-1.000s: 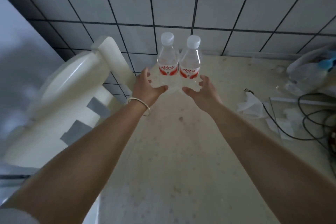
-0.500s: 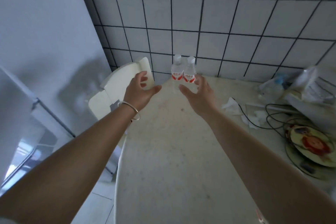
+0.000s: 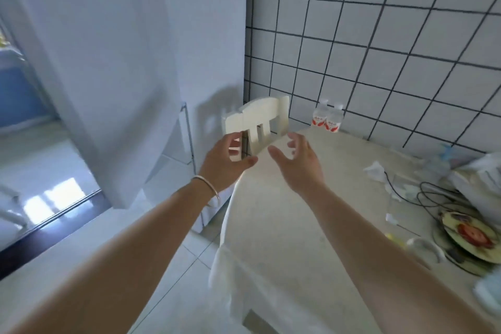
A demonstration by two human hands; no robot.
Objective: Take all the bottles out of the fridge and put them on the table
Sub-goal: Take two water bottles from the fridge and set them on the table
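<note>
Two small clear plastic water bottles with white caps and red labels (image 3: pixel 327 116) stand upright, touching side by side, at the far end of a long table covered in a cream cloth (image 3: pixel 273 214), right against a wall of pale square tiles with dark grout (image 3: pixel 379 43). Both bare arms reach forward over the near part of the table, well short of the bottles. The left hand (image 3: pixel 226 163) — a thin silver bangle (image 3: pixel 207 187) on its wrist — and the right hand (image 3: pixel 299 163) both have fingers spread loosely and hold nothing. Beyond the left hand stands a white slatted chair back (image 3: pixel 257 119). On the table's right edge lie black cables (image 3: pixel 428 195), crumpled white paper (image 3: pixel 375 169) and a round patterned plate (image 3: pixel 471 236).
</note>
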